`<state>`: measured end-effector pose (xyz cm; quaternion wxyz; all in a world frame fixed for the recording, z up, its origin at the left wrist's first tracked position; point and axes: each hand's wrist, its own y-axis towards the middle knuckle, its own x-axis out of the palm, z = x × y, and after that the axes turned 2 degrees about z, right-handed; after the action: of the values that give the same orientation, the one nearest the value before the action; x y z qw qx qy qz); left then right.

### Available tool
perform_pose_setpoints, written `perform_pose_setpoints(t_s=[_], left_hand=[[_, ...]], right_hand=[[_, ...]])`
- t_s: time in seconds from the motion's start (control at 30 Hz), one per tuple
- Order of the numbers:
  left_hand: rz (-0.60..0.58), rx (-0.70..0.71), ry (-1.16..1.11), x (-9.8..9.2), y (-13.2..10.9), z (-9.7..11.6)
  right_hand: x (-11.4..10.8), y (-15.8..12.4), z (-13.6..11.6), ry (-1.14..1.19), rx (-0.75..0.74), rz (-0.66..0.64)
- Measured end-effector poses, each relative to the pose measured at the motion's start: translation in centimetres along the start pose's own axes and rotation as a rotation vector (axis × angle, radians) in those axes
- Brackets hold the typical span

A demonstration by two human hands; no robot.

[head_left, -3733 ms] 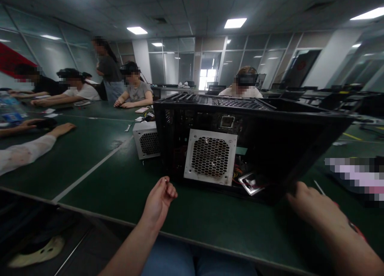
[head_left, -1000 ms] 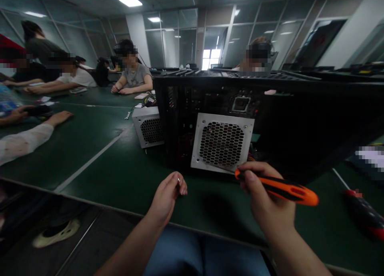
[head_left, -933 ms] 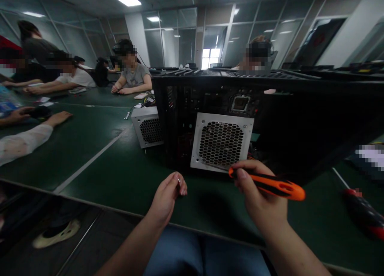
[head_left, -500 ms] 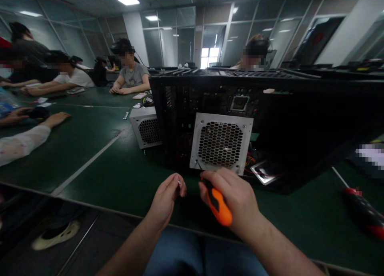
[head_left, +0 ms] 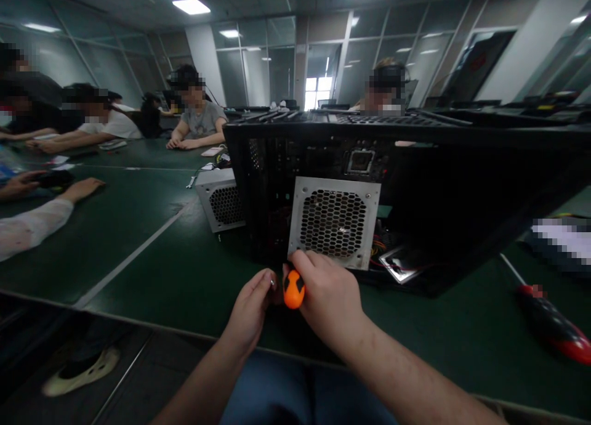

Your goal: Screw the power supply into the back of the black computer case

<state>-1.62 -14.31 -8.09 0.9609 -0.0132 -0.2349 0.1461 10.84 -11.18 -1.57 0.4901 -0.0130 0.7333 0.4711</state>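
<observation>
An open black computer case (head_left: pixel 415 185) lies on the green table (head_left: pixel 152 252) in front of me. A silver power supply with a honeycomb grille (head_left: pixel 333 222) sits in its near opening. My right hand (head_left: pixel 329 297) is closed round an orange-and-black screwdriver (head_left: pixel 293 288), whose butt end faces me just below the power supply's lower left corner; its tip is hidden. My left hand (head_left: pixel 252 308) is beside it, fingertips pinched on a small shiny thing that looks like a screw.
A second silver power supply (head_left: pixel 218 198) stands on the table left of the case. A red-and-black screwdriver (head_left: pixel 549 321) lies at the right. Other people sit along the table's left and far sides, one sleeved arm (head_left: pixel 37 218) stretched onto it. A white line crosses the table.
My right hand picked up the orange screwdriver, carried it leftward and turned it end-on toward the power supply's lower left corner. My left hand kept its pinch and stayed nearly still.
</observation>
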Motion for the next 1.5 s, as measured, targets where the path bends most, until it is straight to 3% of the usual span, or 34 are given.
perform_pose_setpoints(t_s=[0.33, 0.67, 0.77, 0.9, 1.03, 1.23, 1.37, 1.5], left_hand=[[-0.089, 0.064, 0.084, -0.2, -0.1, 0.0], [-0.076, 0.023, 0.107, 0.0, -0.3, 0.0], [-0.083, 0.053, 0.114, 0.0, -0.1, 0.0], [-0.099, 0.070, 0.116, -0.1, 0.1, -0.3], [-0.101, 0.071, 0.146, -0.1, 0.0, -0.3], [-0.084, 0.062, 0.160, 0.0, -0.2, 0.0], [-0.073, 0.055, 0.152, -0.2, -0.2, -0.2], [-0.064, 0.002, 0.101, 0.0, -0.3, 0.1]], right_hand=[[-0.6, -1.3, 1.7, 0.243, -0.072, 0.145], [-1.4, -0.8, 0.8, 0.296, -0.184, 0.229], [-2.2, -1.2, 1.8, 0.331, -0.100, 0.291], [-2.7, -1.7, 3.3, 0.413, 0.142, 0.357], [-2.3, -1.7, 3.6, 0.404, 0.151, 0.331], [-1.1, -1.8, 2.8, 0.347, -0.034, 0.230], [-0.7, -2.2, 1.4, 0.226, -0.138, 0.131], [-0.7, -2.4, -0.6, 0.085, -0.104, 0.066]])
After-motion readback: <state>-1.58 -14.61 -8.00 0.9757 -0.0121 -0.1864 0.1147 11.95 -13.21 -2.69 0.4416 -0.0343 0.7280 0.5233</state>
